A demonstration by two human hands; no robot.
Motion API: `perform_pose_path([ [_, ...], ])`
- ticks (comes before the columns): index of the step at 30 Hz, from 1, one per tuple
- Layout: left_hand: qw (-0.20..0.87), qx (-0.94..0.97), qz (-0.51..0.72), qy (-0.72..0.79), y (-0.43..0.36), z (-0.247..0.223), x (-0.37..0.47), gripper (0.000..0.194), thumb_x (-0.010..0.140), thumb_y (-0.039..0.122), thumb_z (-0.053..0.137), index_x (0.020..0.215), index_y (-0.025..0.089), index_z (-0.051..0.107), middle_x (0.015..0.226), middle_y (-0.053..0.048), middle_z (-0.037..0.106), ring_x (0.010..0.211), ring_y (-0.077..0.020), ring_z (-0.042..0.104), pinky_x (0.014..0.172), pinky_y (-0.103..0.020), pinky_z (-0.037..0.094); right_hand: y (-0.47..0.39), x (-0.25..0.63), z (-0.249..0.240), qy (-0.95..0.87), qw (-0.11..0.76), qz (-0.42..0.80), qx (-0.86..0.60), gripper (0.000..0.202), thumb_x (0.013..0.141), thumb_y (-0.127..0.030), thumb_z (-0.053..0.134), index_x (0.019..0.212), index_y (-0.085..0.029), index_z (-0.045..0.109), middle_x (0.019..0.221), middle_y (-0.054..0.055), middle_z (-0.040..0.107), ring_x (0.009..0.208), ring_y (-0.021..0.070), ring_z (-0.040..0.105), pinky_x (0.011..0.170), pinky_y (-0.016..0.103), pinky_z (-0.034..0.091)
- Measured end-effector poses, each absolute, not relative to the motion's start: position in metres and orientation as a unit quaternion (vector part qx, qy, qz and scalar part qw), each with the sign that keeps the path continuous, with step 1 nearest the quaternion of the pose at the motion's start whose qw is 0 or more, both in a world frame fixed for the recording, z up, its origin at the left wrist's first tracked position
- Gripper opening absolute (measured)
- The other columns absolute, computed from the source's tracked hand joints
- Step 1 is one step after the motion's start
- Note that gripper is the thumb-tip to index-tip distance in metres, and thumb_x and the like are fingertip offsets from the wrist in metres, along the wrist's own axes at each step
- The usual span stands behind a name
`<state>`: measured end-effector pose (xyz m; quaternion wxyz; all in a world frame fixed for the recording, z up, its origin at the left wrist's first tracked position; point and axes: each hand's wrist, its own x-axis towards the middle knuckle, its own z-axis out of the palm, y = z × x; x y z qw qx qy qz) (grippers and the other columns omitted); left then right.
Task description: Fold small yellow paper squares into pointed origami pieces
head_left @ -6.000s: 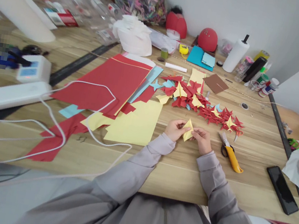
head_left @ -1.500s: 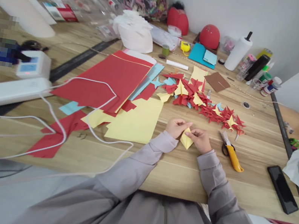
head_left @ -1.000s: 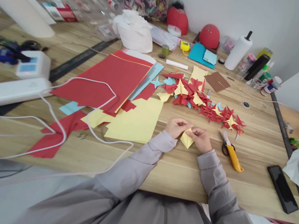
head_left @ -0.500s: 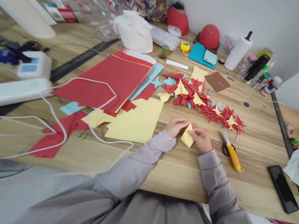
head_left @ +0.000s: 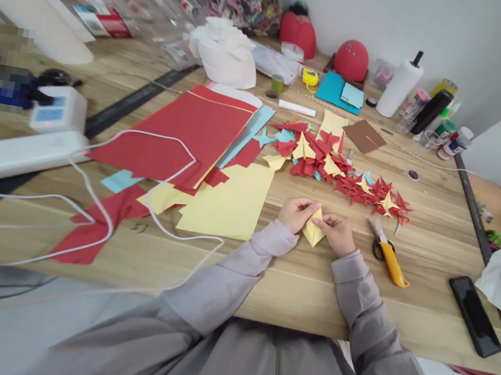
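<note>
A small piece of folded yellow paper (head_left: 314,235), kite-shaped with a crease down its middle, is held between my two hands just above the wooden table. My left hand (head_left: 297,213) pinches its upper left edge. On the other side, my right hand (head_left: 338,232) grips the right edge, thumb lying on top of the paper. Beyond my hands lies a heap of folded paper stars (head_left: 372,192), mostly red with some yellow and light blue. To the right of my right hand rest scissors and a yellow-handled utility knife (head_left: 392,262), close together.
Left of my hands lie yellow sheets (head_left: 233,204) and a red paper stack (head_left: 178,130), crossed by a white cable (head_left: 174,186). A black phone (head_left: 475,315) lies near the right edge. Bottles and a white roll (head_left: 399,89) stand at the back right.
My left hand has shifted very slightly to the right along the paper. Both hands keep hold of it, and the rest of the table looks the same.
</note>
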<state>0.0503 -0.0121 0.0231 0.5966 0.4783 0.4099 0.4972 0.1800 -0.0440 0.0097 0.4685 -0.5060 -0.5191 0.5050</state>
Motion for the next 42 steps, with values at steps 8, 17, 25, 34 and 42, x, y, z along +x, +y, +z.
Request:
perform_pose_path([
  [8, 0.608, 0.468, 0.495, 0.408, -0.01, 0.013, 0.052, 0.024, 0.05, 0.032, 0.076, 0.061, 0.012, 0.065, 0.055, -0.001, 0.062, 0.049, -0.01, 0.052, 0.05, -0.023, 0.04, -0.044, 0.179, 0.011, -0.548, 0.472, 0.488, -0.489, 0.025, 0.063, -0.037, 0.069, 0.057, -0.014, 0.06, 0.051, -0.003, 0.057, 0.046, 0.0068, 0.046, 0.047, 0.021, 0.038],
  [17, 0.608, 0.385, 0.548, 0.426, -0.002, 0.016, 0.048, 0.029, 0.057, 0.039, 0.072, 0.068, 0.013, 0.066, 0.059, -0.001, 0.062, 0.052, -0.0103, 0.054, 0.052, -0.024, 0.044, -0.046, 0.18, 0.012, -0.474, 0.5, 0.537, -0.486, 0.025, 0.062, -0.038, 0.07, 0.074, -0.018, 0.064, 0.065, 0.0, 0.066, 0.053, 0.0109, 0.056, 0.049, 0.023, 0.045],
  [25, 0.709, 0.403, 0.474, 0.333, -0.002, 0.013, 0.046, 0.05, 0.047, 0.024, 0.078, 0.092, 0.014, 0.058, 0.076, -0.002, 0.064, 0.063, -0.0132, 0.059, 0.055, -0.026, 0.048, -0.041, 0.182, 0.011, -0.406, 0.588, 0.475, -0.513, 0.03, 0.063, -0.037, 0.069, 0.085, -0.019, 0.062, 0.058, -0.003, 0.063, 0.043, 0.0081, 0.05, 0.042, 0.021, 0.04],
  [34, 0.675, 0.432, 0.488, 0.345, 0.0, 0.008, 0.048, 0.025, 0.048, 0.023, 0.075, 0.064, 0.014, 0.058, 0.058, 0.003, 0.058, 0.052, -0.0082, 0.052, 0.053, -0.022, 0.044, -0.042, 0.183, 0.009, -0.419, 0.592, 0.469, -0.504, 0.018, 0.065, -0.03, 0.065, 0.079, -0.02, 0.067, 0.061, -0.002, 0.062, 0.047, 0.0077, 0.049, 0.045, 0.022, 0.04],
  [42, 0.66, 0.429, 0.498, 0.363, -0.005, 0.013, 0.049, 0.024, 0.049, 0.028, 0.075, 0.065, 0.013, 0.065, 0.067, -0.004, 0.066, 0.062, -0.0129, 0.058, 0.064, -0.028, 0.047, -0.042, 0.181, 0.013, -0.423, 0.579, 0.48, -0.506, 0.022, 0.061, -0.036, 0.069, 0.073, -0.018, 0.064, 0.063, -0.001, 0.062, 0.05, 0.0083, 0.049, 0.046, 0.022, 0.04],
])
